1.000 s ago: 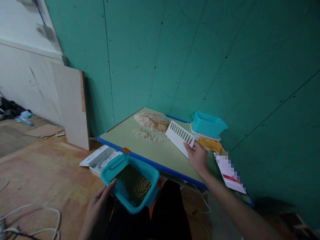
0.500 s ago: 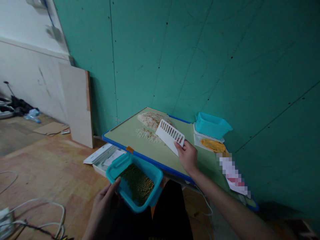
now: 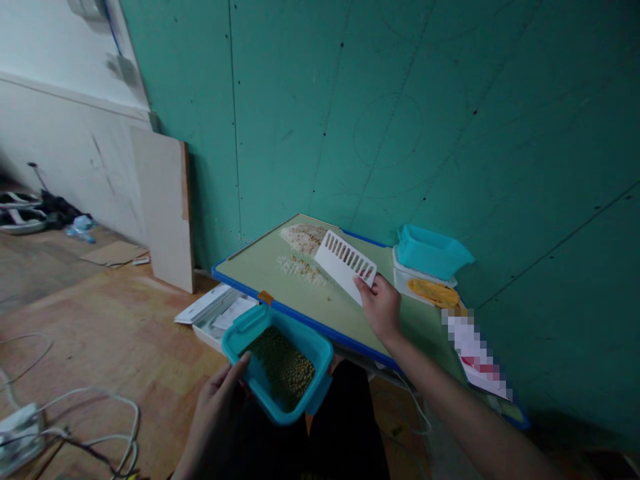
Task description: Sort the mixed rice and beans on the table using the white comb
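Observation:
My left hand (image 3: 225, 387) grips the near left side of a turquoise plastic tub (image 3: 239, 347), its thumb over the rim and its other fingers partly hidden beneath. Inside the tub lie dark green grains and tan beans (image 3: 297, 375). Pinched in my right hand (image 3: 381, 303) is a flat white slotted scraper (image 3: 340, 270), held by its right end above the table (image 3: 250, 272). Beyond the scraper's left end, pale grains (image 3: 300, 238) are heaped on the tabletop. A smaller patch of whitish grains (image 3: 303, 270) lies nearer to me.
On the table's right stand another turquoise tub (image 3: 433, 252) and a yellow cloth-like item (image 3: 433, 293). A green wall (image 3: 280, 100) rises behind. Left of the table are an open white box (image 3: 210, 320) and a leaning board (image 3: 163, 207). White cables (image 3: 125, 407) cross the floor.
The whole view has shifted slightly, so things sit a little further right. Both hands keep their holds on the tub and the scraper.

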The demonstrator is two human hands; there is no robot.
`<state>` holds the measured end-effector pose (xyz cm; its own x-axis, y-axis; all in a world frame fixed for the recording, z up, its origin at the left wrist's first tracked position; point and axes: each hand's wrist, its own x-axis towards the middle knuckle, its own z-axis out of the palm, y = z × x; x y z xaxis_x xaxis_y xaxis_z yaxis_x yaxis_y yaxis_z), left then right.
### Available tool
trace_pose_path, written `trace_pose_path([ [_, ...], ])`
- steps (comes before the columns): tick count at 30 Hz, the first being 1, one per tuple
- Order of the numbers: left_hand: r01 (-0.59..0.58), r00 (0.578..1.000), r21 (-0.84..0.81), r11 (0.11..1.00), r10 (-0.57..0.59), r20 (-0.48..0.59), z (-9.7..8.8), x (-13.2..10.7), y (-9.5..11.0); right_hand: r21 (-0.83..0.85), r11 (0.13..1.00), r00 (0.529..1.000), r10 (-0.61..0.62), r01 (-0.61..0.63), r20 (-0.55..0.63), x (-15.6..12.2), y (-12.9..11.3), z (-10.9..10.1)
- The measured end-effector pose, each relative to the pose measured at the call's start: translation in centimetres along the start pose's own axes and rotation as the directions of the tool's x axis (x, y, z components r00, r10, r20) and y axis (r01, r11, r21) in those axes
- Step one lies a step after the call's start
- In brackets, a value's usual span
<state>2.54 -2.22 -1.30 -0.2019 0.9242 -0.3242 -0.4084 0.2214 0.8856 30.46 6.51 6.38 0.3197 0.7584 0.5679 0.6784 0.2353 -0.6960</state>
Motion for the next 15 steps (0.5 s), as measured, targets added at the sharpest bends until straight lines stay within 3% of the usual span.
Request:
trace_pose_path([
  [4, 0.123, 0.990, -0.140, 0.982, -0.113, 0.080, -0.6, 0.6, -0.9, 0.003, 1.000, 0.999, 0.010, -0.010, 0.033, 0.5, 0.5, -0.1],
  [9, 0.118, 0.984, -0.127, 0.985, -0.099, 0.148, -0.8, 0.8, -1.3, 0.023, 0.999, 0.998, 0.025, -0.026, 0.050, 0.2, 0.3, 0.0],
  [15, 0.143, 0.982, -0.096, 0.985, -0.129, 0.137, 0.0, 0.0, -0.1, 0.106, 0.993, 0.995, 0.033, -0.043, 0.094, -0.1, -0.2, 0.0],
])
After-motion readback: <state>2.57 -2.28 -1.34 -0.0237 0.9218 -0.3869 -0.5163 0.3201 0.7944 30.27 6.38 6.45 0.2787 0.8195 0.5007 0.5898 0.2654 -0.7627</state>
